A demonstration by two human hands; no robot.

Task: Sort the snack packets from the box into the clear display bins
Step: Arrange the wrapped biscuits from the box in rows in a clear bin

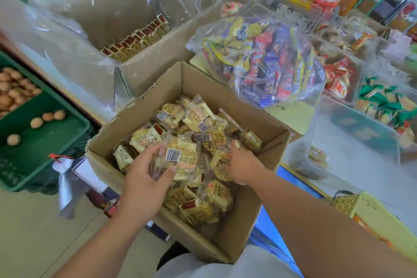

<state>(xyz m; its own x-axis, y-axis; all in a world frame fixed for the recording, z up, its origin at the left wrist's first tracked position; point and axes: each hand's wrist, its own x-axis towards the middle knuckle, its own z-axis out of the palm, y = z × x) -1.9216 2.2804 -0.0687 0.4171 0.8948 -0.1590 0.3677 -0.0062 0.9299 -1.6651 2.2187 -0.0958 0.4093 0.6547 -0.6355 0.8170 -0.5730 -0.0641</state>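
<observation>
Down in the box (203,83), left hand (146,178) pinches a packet (184,161); right hand (242,166) digs among others, grip unclear.

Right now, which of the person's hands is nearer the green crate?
Left. The left hand grips a packet nearer the green crate; the right hand reaches among packets farther right in the box.

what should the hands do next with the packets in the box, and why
Probably lift the left hand, with the packets it grips, out of the box and carry them right to the clear bin, which looks nearly empty. The right hand is down among loose packets, fingers hidden.
</observation>
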